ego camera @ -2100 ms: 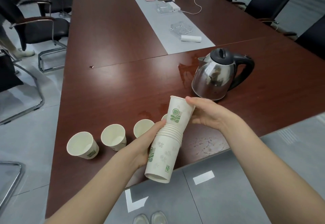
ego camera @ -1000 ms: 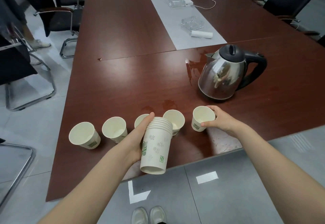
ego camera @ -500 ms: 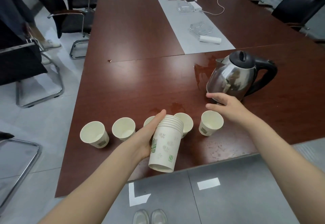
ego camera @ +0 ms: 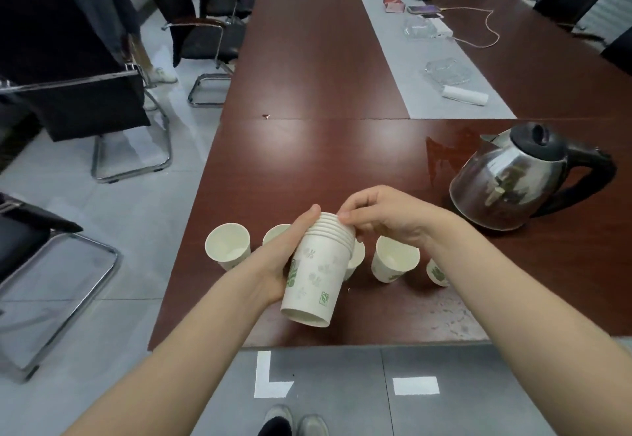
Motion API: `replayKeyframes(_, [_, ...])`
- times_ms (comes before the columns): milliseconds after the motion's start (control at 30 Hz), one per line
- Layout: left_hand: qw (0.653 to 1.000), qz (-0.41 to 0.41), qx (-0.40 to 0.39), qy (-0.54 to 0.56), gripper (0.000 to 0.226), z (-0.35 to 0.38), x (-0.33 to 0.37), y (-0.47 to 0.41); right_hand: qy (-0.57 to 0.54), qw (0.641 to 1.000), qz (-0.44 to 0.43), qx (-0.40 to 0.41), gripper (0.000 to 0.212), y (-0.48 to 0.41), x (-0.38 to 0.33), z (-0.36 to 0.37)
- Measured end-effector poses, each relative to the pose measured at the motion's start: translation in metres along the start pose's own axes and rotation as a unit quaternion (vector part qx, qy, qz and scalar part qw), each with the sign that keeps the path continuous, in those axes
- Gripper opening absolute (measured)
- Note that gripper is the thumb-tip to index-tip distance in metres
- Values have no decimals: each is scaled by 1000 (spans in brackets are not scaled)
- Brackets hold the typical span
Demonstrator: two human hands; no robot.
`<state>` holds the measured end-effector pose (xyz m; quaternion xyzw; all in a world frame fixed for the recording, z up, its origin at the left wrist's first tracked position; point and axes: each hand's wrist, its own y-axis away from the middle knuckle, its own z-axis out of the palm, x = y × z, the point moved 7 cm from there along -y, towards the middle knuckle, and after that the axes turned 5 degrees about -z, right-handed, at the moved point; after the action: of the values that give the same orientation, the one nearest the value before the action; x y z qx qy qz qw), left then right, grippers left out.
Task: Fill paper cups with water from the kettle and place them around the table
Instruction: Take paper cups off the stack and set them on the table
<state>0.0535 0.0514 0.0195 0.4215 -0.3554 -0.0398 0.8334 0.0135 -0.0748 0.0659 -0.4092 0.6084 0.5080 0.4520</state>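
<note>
My left hand grips a stack of white paper cups with green print, tilted above the near edge of the dark red table. My right hand pinches the top rim of that stack with thumb and fingers. Several single paper cups stand in a row on the table behind the stack: one at the left, one to the right of the stack, another partly hidden by my right forearm. A steel kettle with a black handle stands at the right.
A water spill lies left of the kettle. A grey runner down the table carries glass ashtrays, a white roll, a phone and a cable. Black chairs stand left of the table, more at the far right. A person's legs are visible at upper left.
My right hand let go of the cup it had set down at the right end of the row and came back to the top of the stack. The stack stays in my left hand.
</note>
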Motion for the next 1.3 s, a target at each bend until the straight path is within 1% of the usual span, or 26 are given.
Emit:
replayKeyframes(100, [1000, 10, 25, -1, 46, -18, 8, 8, -6, 1000, 15, -19, 17, -15, -7, 16])
replayKeyframes(200, [999, 15, 30, 9, 49, -35, 18, 14, -19, 1000, 16, -3, 32, -34, -15, 30])
replayKeyframes(233, [999, 19, 35, 13, 48, -39, 22, 16, -19, 1000, 12, 7, 32, -39, -18, 33])
replayKeyframes(333, [998, 22, 49, 19, 47, -55, 34, 20, -8, 999, 12, 38, 26, -55, -27, 42])
replayKeyframes(400, [998, 11, 54, 23, 49, -64, 41, 22, -9, 998, 20, 54, 25, -65, -31, 48])
replayKeyframes(533, [999, -9, 31, 32, 47, -74, 53, 28, -19, 996, 43, 77, 25, -82, -37, 58])
replayKeyframes(700, [999, 7, 35, 18, 45, -95, 70, 24, -22, 993, 40, 112, 27, -103, -43, 67])
replayKeyframes(900, [999, 11, 34, 27, 45, -111, 82, 21, -17, 991, 21, 131, 21, -118, -44, 78])
replayKeyframes(933, [999, 8, 31, 24, 46, -114, 83, 20, -4, 990, 12, 143, 21, -121, -45, 78])
replayKeyframes(1000, [1000, 3, 26, 7, 45, -116, 84, 20, 56, 985, -3, 163, 24, -124, -47, 76])
replayKeyframes(1033, [1000, 6, 20, 4, 44, -116, 86, 20, 77, 985, -2, 153, 26, -126, -48, 76])
replayKeyframes(1067, [1000, 13, 13, 8, 44, -116, 90, 21, 76, 988, 4, 131, 29, -128, -49, 79])
replayKeyframes(1100, [1000, 21, 8, 16, 43, -116, 95, 22, 52, 992, 11, 110, 31, -130, -49, 82])
replayKeyframes(1167, [999, 35, 0, 31, 42, -117, 105, 22, -25, 995, 18, 95, 33, -131, -53, 84])
replayKeyframes(1233, [999, 38, -7, 36, 42, -120, 110, 23, -63, 994, 6, 90, 28, -132, -58, 82])
replayKeyframes(1300, [999, 31, -3, 34, 47, -124, 110, 21, -50, 995, -3, 82, 22, -135, -60, 83])
